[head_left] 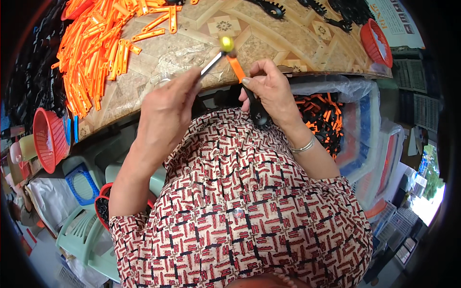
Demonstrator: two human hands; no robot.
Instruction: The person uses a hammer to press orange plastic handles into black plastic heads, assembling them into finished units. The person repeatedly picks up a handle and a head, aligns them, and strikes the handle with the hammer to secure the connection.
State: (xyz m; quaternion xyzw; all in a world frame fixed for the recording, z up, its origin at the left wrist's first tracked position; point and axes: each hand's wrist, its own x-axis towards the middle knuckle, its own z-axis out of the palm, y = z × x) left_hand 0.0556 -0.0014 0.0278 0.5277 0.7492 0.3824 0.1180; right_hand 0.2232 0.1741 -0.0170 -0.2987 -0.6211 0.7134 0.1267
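My left hand [168, 103] is closed around a small mallet with a silver shaft [212, 64] and a rounded yellow head [227, 44]. The mallet's grip is hidden in my fingers. Between the thumb and fingers of my right hand [272, 89] is a black kitchen utensil [260, 114] with an orange handle piece [236, 68]. Its black end hangs down toward my lap, and the orange end points up over the table edge. The yellow head is right at that orange end; whether they touch I cannot tell.
Loose orange handle pieces [91, 62] are heaped at the table's left. Black toothed utensils [273, 10] lie along its far side. Red baskets [49, 139] stand at both ends. By my right arm, a plastic-lined crate [367, 115] holds orange and black pieces [326, 117].
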